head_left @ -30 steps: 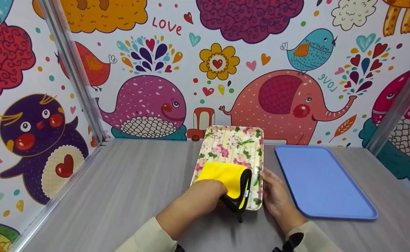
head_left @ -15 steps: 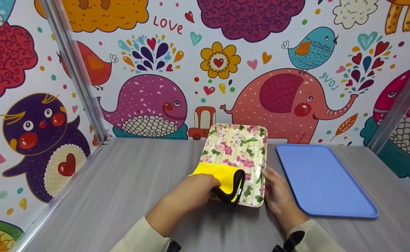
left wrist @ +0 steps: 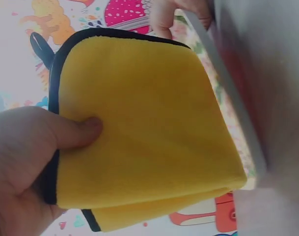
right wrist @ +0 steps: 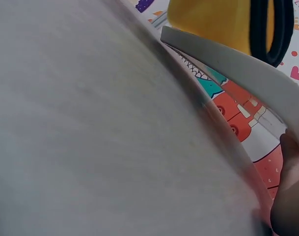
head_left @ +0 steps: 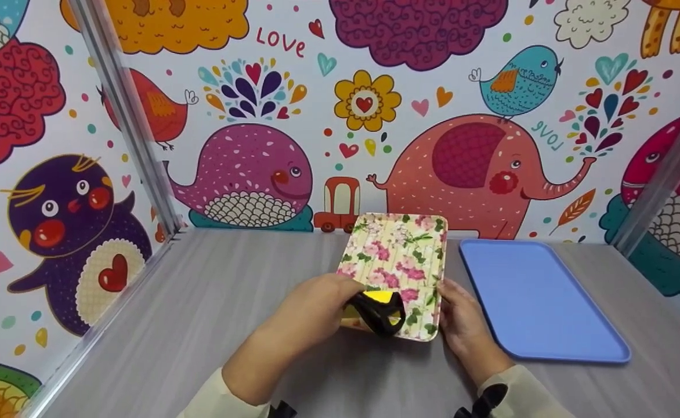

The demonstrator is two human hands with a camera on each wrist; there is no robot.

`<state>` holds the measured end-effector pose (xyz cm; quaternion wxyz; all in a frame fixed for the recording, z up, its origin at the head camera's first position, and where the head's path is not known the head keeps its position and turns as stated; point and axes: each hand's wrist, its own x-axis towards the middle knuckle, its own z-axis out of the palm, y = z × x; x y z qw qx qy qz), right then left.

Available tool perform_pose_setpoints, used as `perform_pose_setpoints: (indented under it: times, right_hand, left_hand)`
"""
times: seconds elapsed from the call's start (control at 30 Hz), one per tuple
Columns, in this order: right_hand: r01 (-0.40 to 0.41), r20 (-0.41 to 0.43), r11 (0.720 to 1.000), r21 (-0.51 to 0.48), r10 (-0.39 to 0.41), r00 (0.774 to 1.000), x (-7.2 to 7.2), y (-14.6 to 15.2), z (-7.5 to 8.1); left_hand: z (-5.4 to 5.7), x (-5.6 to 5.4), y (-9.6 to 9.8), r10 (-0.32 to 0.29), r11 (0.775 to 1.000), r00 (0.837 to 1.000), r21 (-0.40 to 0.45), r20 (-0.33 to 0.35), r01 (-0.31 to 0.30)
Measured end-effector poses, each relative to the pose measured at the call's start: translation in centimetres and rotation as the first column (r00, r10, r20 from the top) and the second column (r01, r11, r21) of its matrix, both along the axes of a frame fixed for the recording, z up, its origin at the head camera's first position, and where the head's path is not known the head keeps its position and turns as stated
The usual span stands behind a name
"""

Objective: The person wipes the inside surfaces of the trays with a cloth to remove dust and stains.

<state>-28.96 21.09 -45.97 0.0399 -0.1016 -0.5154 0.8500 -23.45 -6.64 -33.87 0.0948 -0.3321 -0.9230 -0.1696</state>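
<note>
A folded yellow cloth [left wrist: 144,123] with black edging and a small loop is pinched in my left hand [head_left: 319,302], its thumb lying across one face. In the head view the cloth [head_left: 380,297] hangs over the near left part of a floral tray [head_left: 395,249], mostly hidden by the hand. My right hand [head_left: 465,319] grips the right edge of this tray, fingers partly hidden behind it. The tray is held tilted above the table; its pale side [right wrist: 228,61] shows in the right wrist view with the cloth just beyond.
A blue tray [head_left: 540,299] lies flat on the grey table [head_left: 230,278] to the right of the floral one. Behind stands a wall [head_left: 340,139] printed with cartoon animals, and a metal post [head_left: 122,116] marks the left corner.
The left hand has moved a little left with the cloth, which has turned so less yellow shows. The floral tray has shifted slightly right, still in the right hand.
</note>
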Motion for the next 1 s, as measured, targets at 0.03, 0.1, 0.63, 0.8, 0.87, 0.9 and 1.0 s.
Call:
perform_pose_setpoints:
  times: [0.03,0.1,0.63,0.8,0.87,0.9,1.0]
  right_hand:
    - [0.002,0.009,1.0,0.003,-0.002,1.0,0.0,-0.1,0.0]
    - [0.003,0.025,1.0,0.012,-0.003,1.0,-0.1,-0.2,0.1]
    - [-0.067,0.061,0.994,0.086,0.061,0.996,-1.1,-2.9,0.1]
    - [-0.082,0.061,0.993,0.084,0.077,0.995,-1.3,-4.4,0.0]
    - [-0.089,0.062,0.992,0.088,0.083,0.995,-1.4,-4.9,-0.1]
    - [-0.09,0.062,0.992,0.088,0.085,0.994,-1.5,-5.1,-0.1]
    - [-0.093,0.072,0.991,0.099,0.086,0.994,-1.6,-5.5,-0.1]
  left_hand:
    - [0.2,0.2,-0.1,-0.002,1.0,1.0,-0.002,0.0,0.002]
    - [0.5,0.5,-0.2,-0.004,1.0,1.0,-0.006,-0.016,0.004]
    - [1.1,2.0,-0.6,0.0,0.994,0.986,-0.107,-0.165,-0.018]
    - [1.3,2.4,-0.5,-0.017,0.992,0.982,-0.127,-0.186,-0.007]
    - [1.3,2.4,-0.4,-0.024,0.993,0.979,-0.121,-0.201,-0.001]
    - [1.3,2.5,-0.4,-0.024,0.993,0.978,-0.118,-0.207,-0.001]
    - [1.3,2.5,-0.4,-0.018,0.993,0.976,-0.116,-0.219,-0.008]
